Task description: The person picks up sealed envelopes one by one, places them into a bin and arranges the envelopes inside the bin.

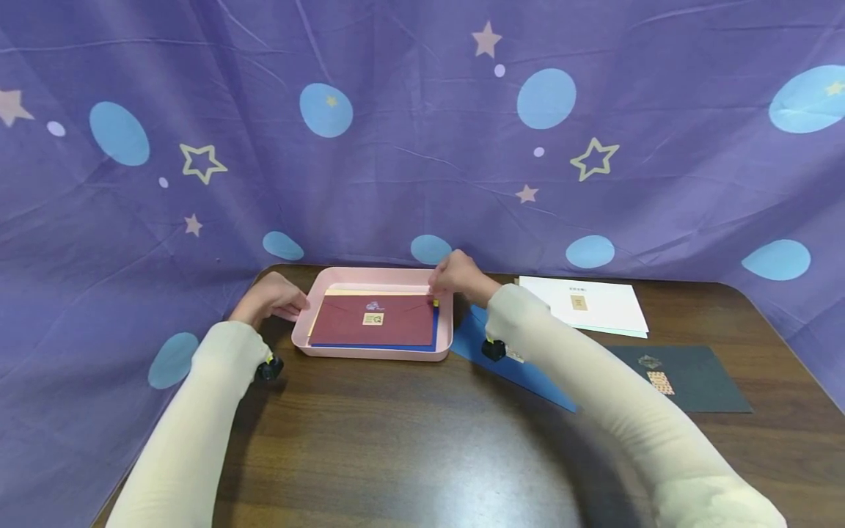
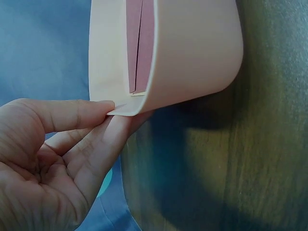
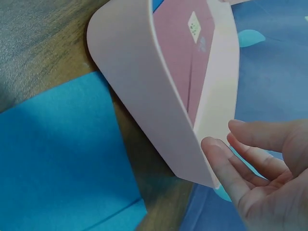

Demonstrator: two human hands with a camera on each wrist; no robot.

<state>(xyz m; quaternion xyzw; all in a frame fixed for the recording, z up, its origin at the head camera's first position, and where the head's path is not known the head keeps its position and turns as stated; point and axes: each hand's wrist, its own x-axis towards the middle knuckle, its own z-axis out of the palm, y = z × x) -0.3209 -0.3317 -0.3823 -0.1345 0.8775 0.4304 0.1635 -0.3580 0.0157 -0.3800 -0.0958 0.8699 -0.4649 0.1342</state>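
Note:
A shallow pink tray point(image 1: 370, 353) lies near the table's back edge. On top inside it is a maroon envelope point(image 1: 396, 323) bearing a small pale stamp, with blue and cream edges showing beneath. My left hand point(image 1: 273, 295) pinches the tray's left rim, the thumb on one side and fingers point(image 2: 118, 137) on the other. By the tray's back right corner is my right hand point(image 1: 458, 275). In the right wrist view its thumb and fingers point(image 3: 219, 156) are apart, a fingertip at or very near the rim; contact is hard to tell.
Right of the tray a blue envelope point(image 1: 538, 383) lies slantwise, partly under my right forearm. Farther right are a white envelope point(image 1: 607, 301) over a pale green edge, and a dark green envelope point(image 1: 703, 378). A purple patterned cloth point(image 1: 422, 147) hangs behind the wooden table point(image 1: 370, 440).

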